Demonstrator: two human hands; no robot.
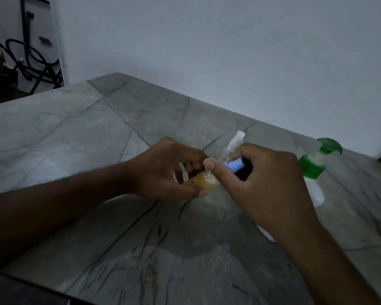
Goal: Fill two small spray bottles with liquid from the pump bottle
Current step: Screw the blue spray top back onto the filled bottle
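The left hand [174,170] curled round a small spray bottle [201,181] with yellowish contents, thumb below, fingers over the top, holding it low above the marble table [75,133]. Its long axis lay tilted, the neck aimed up and to the right, straight at the right hand [260,179]. That hand pinched a pale blue cap [234,166] between thumb and curled fingers, right at the neck; whether cap and neck were engaged could not be told. So the coming move likely turned on that shared line: cap and bottle end to end. A second spray bottle [233,145], white-topped, stood just behind the hands. The pump bottle [315,172], green-headed, stood to the right, nearer the right hand.
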